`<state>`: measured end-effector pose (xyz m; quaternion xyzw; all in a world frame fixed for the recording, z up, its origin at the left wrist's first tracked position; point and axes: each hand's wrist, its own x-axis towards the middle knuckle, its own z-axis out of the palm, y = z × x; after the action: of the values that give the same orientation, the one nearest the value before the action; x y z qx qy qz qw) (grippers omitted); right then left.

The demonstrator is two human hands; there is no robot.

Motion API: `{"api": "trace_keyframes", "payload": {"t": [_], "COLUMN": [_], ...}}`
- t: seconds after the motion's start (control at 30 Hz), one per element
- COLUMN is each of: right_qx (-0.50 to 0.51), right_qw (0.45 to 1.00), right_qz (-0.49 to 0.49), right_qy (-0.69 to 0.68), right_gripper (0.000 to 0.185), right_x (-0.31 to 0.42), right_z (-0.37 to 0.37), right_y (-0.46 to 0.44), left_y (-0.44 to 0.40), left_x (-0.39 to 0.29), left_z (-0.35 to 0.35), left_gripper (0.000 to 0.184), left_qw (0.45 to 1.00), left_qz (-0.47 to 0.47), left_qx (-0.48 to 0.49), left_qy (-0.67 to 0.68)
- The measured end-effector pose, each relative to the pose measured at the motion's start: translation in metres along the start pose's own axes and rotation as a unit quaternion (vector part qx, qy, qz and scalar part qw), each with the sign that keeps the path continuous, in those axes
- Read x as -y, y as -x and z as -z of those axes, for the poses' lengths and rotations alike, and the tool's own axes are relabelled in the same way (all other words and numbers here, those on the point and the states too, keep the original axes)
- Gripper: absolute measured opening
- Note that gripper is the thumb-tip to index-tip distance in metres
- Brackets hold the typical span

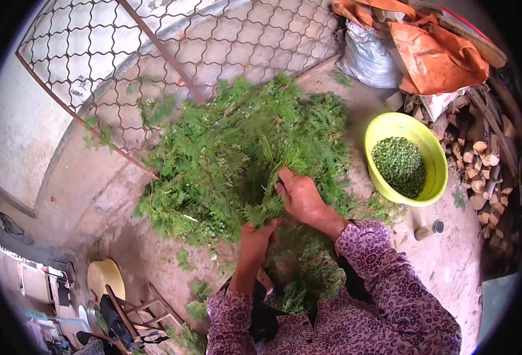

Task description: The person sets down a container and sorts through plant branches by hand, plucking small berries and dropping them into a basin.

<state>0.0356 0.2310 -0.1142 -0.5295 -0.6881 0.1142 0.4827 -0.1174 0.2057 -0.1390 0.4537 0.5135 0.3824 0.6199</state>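
Note:
A large heap of green leafy branches (214, 148) with small pale berries lies on the ground ahead of me. Over its near edge, my right hand (301, 195) is closed on a leafy sprig (267, 204). Lower and to the left, my left hand (256, 236) has its fingers closed at the bottom of the same sprig. More greenery (308, 272) lies just below my hands, close to my body. To the right of the heap stands a yellow-green basin (437, 171), partly filled with small green berries (398, 165).
A metal lattice (172, 62) leans behind the heap. Firewood (480, 171) is stacked at the right, below an orange sack (435, 59) and a white sack (367, 59). Two small cylindrical objects stand below the basin. A wooden chair (137, 313) is at the lower left.

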Motion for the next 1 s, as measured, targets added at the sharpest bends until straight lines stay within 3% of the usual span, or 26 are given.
{"api": "trace_keyframes", "payload": {"t": [0.3,0.43,0.5,0.63,0.7,0.73,0.8,0.87,0.93,1.0], "right_qx": [0.021,-0.006,0.055,-0.001,-0.064,-0.061,-0.106,-0.115,0.004,0.058], "right_qw": [0.996,0.999,0.968,0.952,0.904,0.905,0.783,0.759,0.708,0.681], "right_qz": [-0.047,-0.033,-0.186,-0.281,-0.299,-0.299,-0.299,-0.305,-0.31,-0.329], "right_qy": [-0.079,-0.04,-0.161,-0.122,-0.299,-0.297,-0.534,-0.564,-0.634,-0.652], "right_gripper": [0.03,0.026,0.02,0.014,0.005,0.005,0.006,0.005,0.003,0.003], "right_x": [-0.012,-0.016,-0.012,-0.025,-0.034,-0.033,-0.029,-0.018,-0.018,-0.008], "right_z": [-0.017,-0.02,-0.016,0.009,0.029,0.032,0.038,0.04,0.04,0.034], "right_y": [0.001,0.002,0.0,-0.018,-0.024,-0.026,-0.027,-0.027,-0.023,-0.018], "left_y": [-0.001,0.0,0.002,0.011,0.012,0.012,0.013,0.01,0.005,0.001], "left_x": [0.004,0.001,0.0,0.001,0.0,0.001,0.001,-0.004,0.001,0.004], "left_z": [0.006,0.004,0.004,0.007,0.01,0.012,0.011,0.006,0.006,0.004], "left_gripper": [0.005,0.007,0.007,0.008,0.01,0.01,0.011,0.012,0.013,0.014], "left_qw": [1.0,0.999,0.999,0.998,0.996,0.997,0.998,0.998,0.997,0.996], "left_qz": [-0.015,-0.012,0.004,-0.013,-0.031,-0.037,-0.039,0.013,0.014,0.016], "left_qx": [0.001,0.0,0.003,0.03,0.044,0.03,0.016,-0.022,-0.017,-0.009], "left_qy": [0.017,0.043,0.049,0.049,0.069,0.059,0.045,0.065,0.078,0.09]}}
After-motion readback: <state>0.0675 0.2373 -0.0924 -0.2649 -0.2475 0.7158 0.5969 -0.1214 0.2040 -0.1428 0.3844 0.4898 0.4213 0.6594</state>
